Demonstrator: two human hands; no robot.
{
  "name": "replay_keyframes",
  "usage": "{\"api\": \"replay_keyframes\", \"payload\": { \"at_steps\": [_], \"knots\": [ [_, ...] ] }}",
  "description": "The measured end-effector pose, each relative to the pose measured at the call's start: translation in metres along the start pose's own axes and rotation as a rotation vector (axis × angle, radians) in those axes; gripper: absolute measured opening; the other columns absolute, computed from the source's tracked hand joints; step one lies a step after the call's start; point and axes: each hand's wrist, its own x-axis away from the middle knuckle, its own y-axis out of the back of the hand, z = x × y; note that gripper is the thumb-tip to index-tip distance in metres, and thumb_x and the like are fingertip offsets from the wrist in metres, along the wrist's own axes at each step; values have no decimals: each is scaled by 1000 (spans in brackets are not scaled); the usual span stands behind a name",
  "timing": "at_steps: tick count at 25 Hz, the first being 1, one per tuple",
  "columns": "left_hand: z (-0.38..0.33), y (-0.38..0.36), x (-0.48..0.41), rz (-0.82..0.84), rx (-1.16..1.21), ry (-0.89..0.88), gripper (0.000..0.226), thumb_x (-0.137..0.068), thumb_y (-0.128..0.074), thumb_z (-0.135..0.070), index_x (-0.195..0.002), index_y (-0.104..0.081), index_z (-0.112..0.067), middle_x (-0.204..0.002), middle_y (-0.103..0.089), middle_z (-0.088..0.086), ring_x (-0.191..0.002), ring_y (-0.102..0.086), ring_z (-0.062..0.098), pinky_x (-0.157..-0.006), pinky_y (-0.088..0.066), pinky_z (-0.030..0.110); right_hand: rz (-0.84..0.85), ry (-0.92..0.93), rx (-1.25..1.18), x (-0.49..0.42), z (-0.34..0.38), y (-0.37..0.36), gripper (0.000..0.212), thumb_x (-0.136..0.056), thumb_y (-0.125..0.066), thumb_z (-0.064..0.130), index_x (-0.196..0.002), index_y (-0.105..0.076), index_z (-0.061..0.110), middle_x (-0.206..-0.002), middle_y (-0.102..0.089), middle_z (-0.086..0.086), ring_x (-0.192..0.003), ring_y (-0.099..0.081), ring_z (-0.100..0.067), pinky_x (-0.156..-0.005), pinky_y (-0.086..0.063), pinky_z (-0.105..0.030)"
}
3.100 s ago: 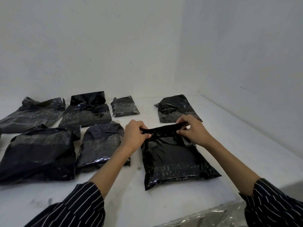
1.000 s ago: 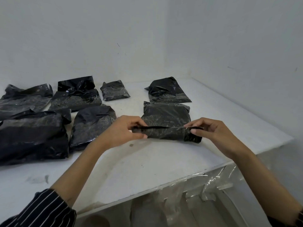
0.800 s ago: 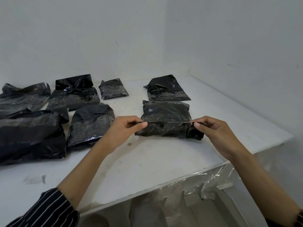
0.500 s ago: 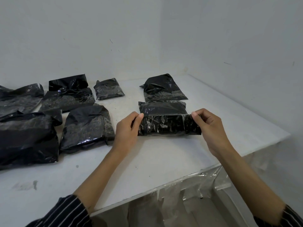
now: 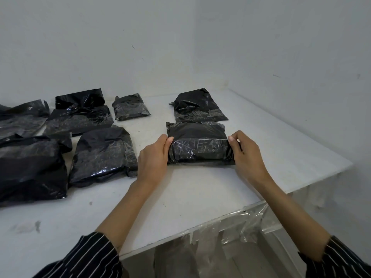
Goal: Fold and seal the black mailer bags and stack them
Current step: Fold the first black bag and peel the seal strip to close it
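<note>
A black mailer bag [image 5: 198, 144] lies folded on the white table [image 5: 180, 197], its near flap turned over onto its top. My left hand [image 5: 153, 159] holds the flap's left end, thumb on top. My right hand [image 5: 246, 152] pinches the flap's right end. Just behind it rests another folded black bag [image 5: 197, 106]. Several more black bags sit to the left, among them a bag beside my left hand [image 5: 104, 153], a large bag at the left edge [image 5: 30, 167] and a small bag further back [image 5: 130, 107].
White walls close off the table at the back and the right. The table's front edge [image 5: 220, 219] runs diagonally below my forearms, with clear plastic sheeting [image 5: 241, 227] hanging under it. Striped sleeves cover both forearms near the bottom of the view.
The flap, held raised and stretched between my hands a second ago, has been turned away from me and laid down on the bag's top. Both hands followed it down to the bag's ends.
</note>
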Motion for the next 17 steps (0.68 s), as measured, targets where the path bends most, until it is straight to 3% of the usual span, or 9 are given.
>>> {"api": "replay_keyframes", "payload": {
  "at_steps": [7,10,12,14,17],
  "knots": [
    [-1,-3,-9,198,-225,91,37,-100,-33,-39,-76,-42,-12,-66,-50,2,-66,-49,28,-60,-34,32,107,-93,139,-3,-5,2,30,-99,-45,22,-76,-47,3,-58,-44,-2,-53,-31,-18,-51,-24,-28],
    [-2,0,-16,282,-90,283,38,-97,-44,-37,-71,-48,-11,-66,-50,3,-69,-50,26,-61,-37,30,133,-136,167,-7,-4,3,29,-99,-47,24,-75,-48,7,-58,-46,0,-52,-35,-15,-52,-29,-29],
    [-3,4,-19,268,16,383,28,-97,-46,-29,-81,-51,-7,-77,-55,8,-73,-52,26,-66,-41,33,131,-146,166,-7,-4,3,29,-98,-49,25,-75,-49,7,-58,-48,-1,-52,-37,-16,-52,-30,-29],
    [-7,6,-19,146,-54,258,19,-97,-46,-27,-94,-54,-10,-94,-56,8,-85,-54,24,-74,-42,35,125,-148,155,-5,-3,3,29,-97,-50,26,-76,-50,6,-54,-45,1,-49,-35,-12,-50,-28,-25],
    [-19,6,-20,90,-65,-135,20,-92,-54,-36,-98,-65,-20,-104,-53,-5,-96,-44,9,-87,-24,26,115,-144,122,-3,-3,2,28,-96,-52,25,-77,-52,4,-48,-40,4,-41,-33,-9,-46,-27,-20]
  ]
}}
